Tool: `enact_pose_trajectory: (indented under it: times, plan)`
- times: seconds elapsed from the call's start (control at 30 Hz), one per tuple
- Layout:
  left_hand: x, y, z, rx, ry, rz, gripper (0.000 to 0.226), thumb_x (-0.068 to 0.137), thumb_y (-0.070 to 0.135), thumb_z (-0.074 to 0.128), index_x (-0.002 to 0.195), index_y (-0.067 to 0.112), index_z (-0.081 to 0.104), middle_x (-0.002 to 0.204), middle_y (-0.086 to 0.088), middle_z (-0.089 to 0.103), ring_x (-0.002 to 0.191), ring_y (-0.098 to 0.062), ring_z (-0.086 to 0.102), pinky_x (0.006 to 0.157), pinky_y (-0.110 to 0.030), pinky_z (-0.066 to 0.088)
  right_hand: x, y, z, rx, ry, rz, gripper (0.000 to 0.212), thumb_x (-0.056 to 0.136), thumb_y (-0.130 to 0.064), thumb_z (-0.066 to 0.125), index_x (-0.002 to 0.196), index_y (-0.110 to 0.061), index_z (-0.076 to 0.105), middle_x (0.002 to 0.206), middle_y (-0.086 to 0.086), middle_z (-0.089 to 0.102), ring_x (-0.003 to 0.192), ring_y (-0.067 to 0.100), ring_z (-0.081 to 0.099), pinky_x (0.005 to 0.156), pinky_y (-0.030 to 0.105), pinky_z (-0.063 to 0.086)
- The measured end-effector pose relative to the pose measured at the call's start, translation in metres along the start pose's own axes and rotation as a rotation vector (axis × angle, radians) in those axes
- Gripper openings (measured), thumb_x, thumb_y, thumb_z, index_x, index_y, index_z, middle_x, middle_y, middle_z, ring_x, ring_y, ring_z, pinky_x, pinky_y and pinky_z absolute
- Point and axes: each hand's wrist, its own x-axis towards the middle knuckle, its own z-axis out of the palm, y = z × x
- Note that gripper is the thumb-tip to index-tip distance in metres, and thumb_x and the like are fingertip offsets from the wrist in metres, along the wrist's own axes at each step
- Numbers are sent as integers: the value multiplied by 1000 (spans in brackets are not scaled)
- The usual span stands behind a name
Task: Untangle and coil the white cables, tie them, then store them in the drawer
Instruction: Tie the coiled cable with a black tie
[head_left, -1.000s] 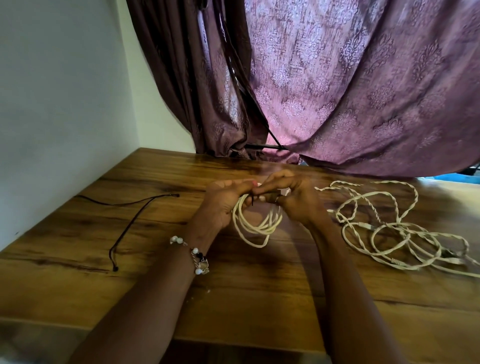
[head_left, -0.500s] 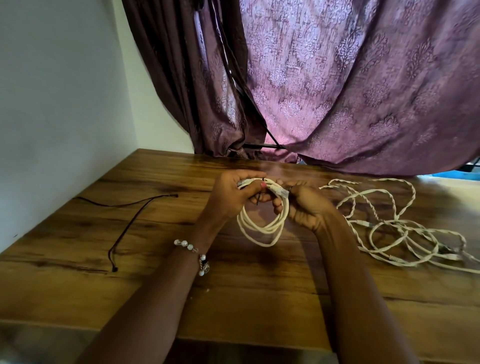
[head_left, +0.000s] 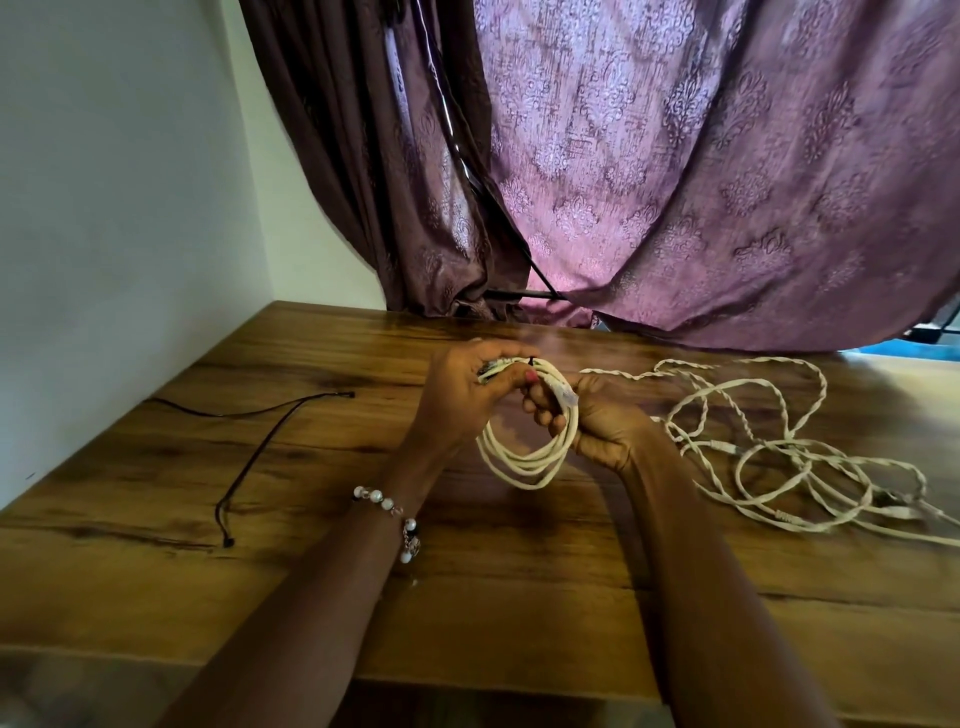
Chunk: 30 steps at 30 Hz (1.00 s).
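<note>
One white coil (head_left: 524, 457) wound, gripped by left hand (head_left: 462, 400) and right hand (head_left: 597, 421). Tie seemingly unfinished. Tangled cables (head_left: 779, 452) and drawer step left.

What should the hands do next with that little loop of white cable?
Probably tie it. The left hand and right hand both grip the coiled cable, and something small and dark sits at its top, perhaps a tie. The tangled cables wait untouched.

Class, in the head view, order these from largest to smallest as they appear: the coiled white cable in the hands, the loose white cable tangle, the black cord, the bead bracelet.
1. Loose white cable tangle.
2. Black cord, thin but long.
3. Coiled white cable, held above the table and nearer the camera, so only roughly placed.
4. Bead bracelet.
</note>
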Motion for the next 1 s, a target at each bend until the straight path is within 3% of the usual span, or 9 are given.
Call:
enact_pose_trajectory:
  times: [0.1,0.27,0.43,0.5,0.63,0.73,0.8,0.87,1.0]
  plan:
    - [1,-2,1,-35,-18,-11,20,81,14,71,100,9,73,95,-3,73,86,-14,70,79,-39,56,-1,-3,-2,-114,0,-175,15,94,2,47,97,-3,61,81,7,64,65,11,65,60,24,54]
    - [3,-11,-6,165,-155,93,39,76,20,71,113,8,69,102,-9,67,92,-9,61,78,-16,47,-1,-2,7,-372,135,-389,19,89,10,49,97,-1,62,79,4,64,63,3,64,60,20,54]
    - [3,-13,-5,410,-213,186,50,88,36,43,119,2,63,103,-17,64,92,-28,62,79,-36,47,4,-4,11,-816,292,-645,17,81,4,58,85,-11,66,77,5,66,63,16,62,57,27,52]
    - [4,-12,-6,467,-215,211,51,89,34,39,118,-1,61,102,-20,62,91,-33,62,78,-38,46,8,-3,14,-994,392,-772,15,81,0,54,82,-8,66,75,5,66,65,17,57,59,14,42]
    - [6,-12,-9,512,-183,240,31,89,11,49,113,-5,61,98,-20,62,85,-32,61,70,-22,36,10,-2,23,-1028,524,-883,17,75,-8,48,74,-3,64,67,6,63,60,15,52,55,12,33]
    - [4,-16,-12,331,-210,123,21,88,6,50,105,-1,61,87,-10,65,77,-13,58,66,-12,38,7,-2,20,-1051,501,-903,14,75,-4,51,73,-3,65,68,4,64,61,8,50,56,6,32]
    - [1,-13,-15,20,-271,-137,11,96,9,50,99,3,58,75,2,66,66,-5,57,63,-16,47,5,-3,16,-1071,460,-930,12,76,-1,54,74,-4,66,69,3,65,63,8,51,58,4,33]
    - [2,-11,-17,-259,-283,-365,12,98,10,47,94,4,57,67,6,67,62,-4,60,61,-21,52,6,-4,13,-1092,416,-949,11,79,-2,56,76,-5,66,72,3,66,65,11,54,60,5,34]
    - [6,-9,-24,-450,-256,-481,11,91,2,55,83,7,61,68,-2,69,59,-8,64,60,-20,55,5,-9,13,-1146,288,-962,10,83,1,58,80,-5,66,78,0,65,71,3,51,65,5,35]
